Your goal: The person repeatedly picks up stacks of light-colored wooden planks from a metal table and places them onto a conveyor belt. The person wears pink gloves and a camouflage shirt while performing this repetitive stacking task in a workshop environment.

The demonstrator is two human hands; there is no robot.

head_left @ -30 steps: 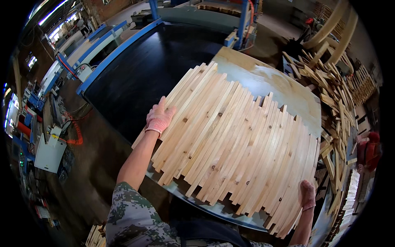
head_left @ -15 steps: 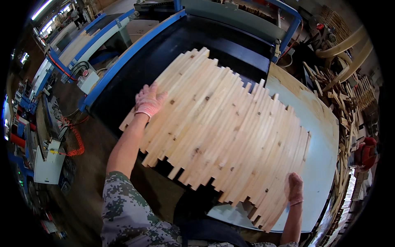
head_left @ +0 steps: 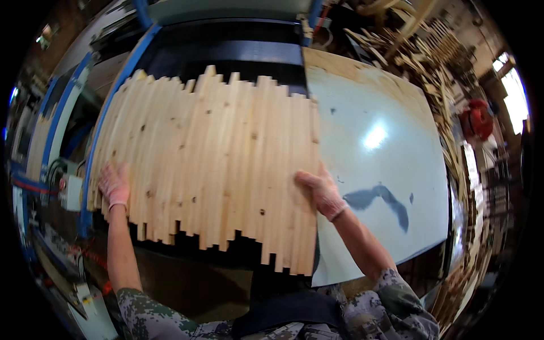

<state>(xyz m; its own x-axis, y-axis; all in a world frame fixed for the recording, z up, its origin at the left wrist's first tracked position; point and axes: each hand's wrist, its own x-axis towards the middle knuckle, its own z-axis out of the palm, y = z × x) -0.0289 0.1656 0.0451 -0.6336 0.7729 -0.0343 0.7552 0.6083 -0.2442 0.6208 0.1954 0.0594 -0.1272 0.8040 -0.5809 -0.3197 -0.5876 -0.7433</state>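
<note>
Beside pale tabletop [head_left: 385, 170], left hand [head_left: 115, 185], right hand [head_left: 321, 191] flat (fingers spread) on wooden slats [head_left: 209, 170]

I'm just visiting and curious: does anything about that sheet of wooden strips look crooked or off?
Yes: the wooden strips lie side by side, but their ends are uneven, leaving jagged near and far edges. The left hand and right hand press on its two sides. A dark smear marks the pale table.
</note>
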